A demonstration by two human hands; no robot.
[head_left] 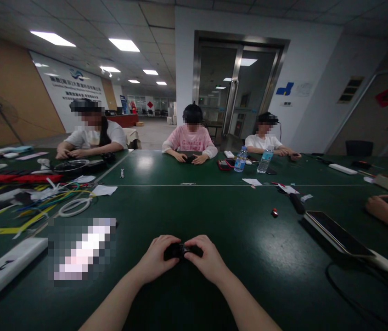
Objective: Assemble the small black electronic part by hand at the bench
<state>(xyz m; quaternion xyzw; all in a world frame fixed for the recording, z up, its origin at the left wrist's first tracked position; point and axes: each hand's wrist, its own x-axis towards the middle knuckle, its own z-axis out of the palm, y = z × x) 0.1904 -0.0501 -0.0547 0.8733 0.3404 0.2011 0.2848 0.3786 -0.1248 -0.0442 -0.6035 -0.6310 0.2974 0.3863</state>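
My left hand [157, 258] and my right hand [206, 258] meet low in the middle of the dark green table [242, 239]. Between them they pinch a small black object [180, 250], with fingers curled round each end. Only its dark middle shows between my thumbs, and I cannot make out what it is. Both forearms reach in from the bottom edge.
A phone [341, 233] lies to my right beside another person's hand [385, 209]. A small red piece [274, 213] sits ahead. Cables and yellow strips [42, 202] clutter the left, with a white box [6, 271] near me. Three people sit across, with two water bottles [252, 160].
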